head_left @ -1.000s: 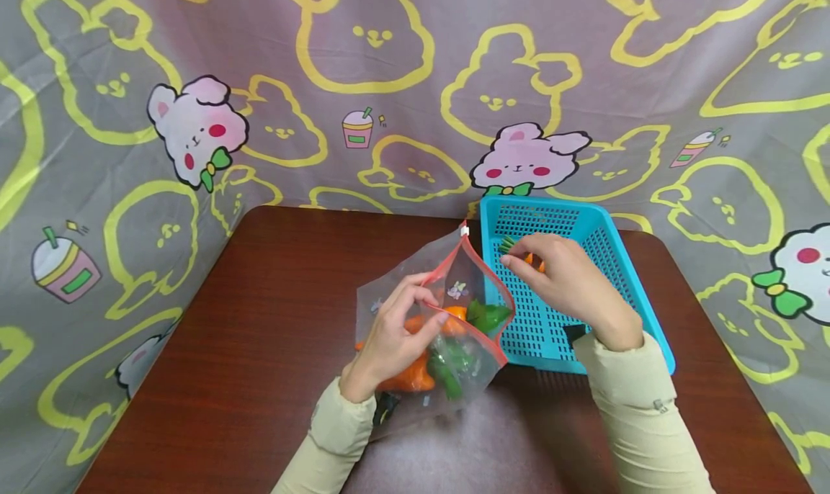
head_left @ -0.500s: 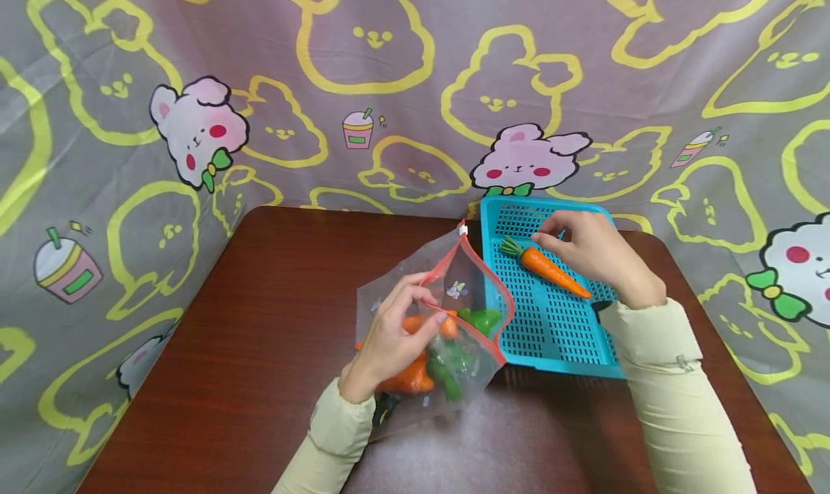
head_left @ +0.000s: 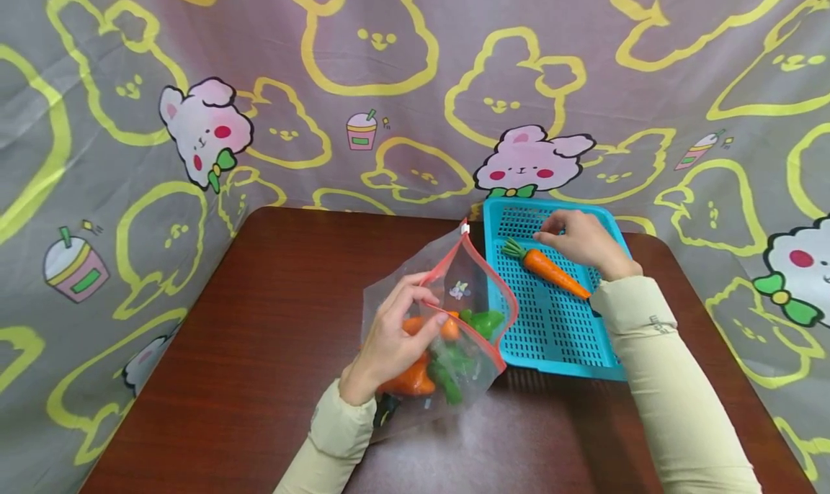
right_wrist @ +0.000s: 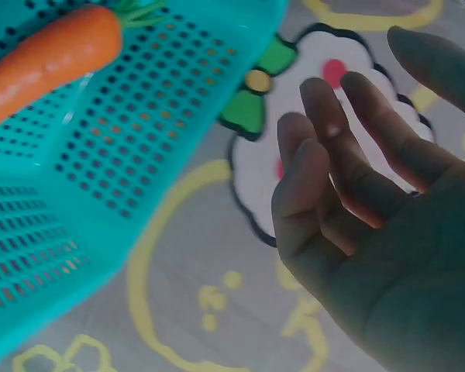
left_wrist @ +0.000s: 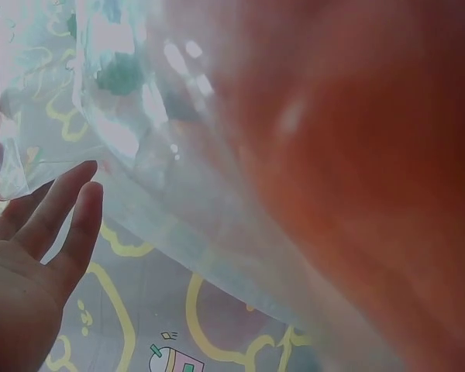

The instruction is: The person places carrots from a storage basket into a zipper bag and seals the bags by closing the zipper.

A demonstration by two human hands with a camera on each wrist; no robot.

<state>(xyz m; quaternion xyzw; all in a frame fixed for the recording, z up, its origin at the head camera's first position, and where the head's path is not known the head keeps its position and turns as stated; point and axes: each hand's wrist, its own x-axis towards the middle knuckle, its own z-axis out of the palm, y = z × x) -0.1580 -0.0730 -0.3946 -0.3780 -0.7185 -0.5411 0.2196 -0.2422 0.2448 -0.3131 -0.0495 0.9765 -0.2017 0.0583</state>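
My left hand point(head_left: 394, 335) pinches the red-edged mouth of a clear zip bag point(head_left: 480, 371) between thumb and fingers. The mouth gapes toward the right. Inside lie orange vegetables point(head_left: 415, 380) and green ones, with a green pepper-like piece point(head_left: 485, 322) near the opening. In the left wrist view, the bag's blurred orange contents fill the right side beside my fingers. My right hand point(head_left: 583, 238), fingers loosely curled around nothing, hovers above the blue basket's point(head_left: 545, 328) far right part. A single carrot point(head_left: 552, 271) with a green top lies diagonally in that basket, just below this hand.
A dark brown wooden table point(head_left: 292, 285) carries the bag and the basket. Behind it and along both sides hangs a grey curtain point(head_left: 415, 119) printed with yellow rabbit outlines. A white slider point(head_left: 465, 228) sits at the far end of the bag's zip.
My right hand has shifted right, away from the carrot's top, uncovering the whole carrot. The green piece sits slightly lower in the bag's mouth. My left hand keeps its hold.
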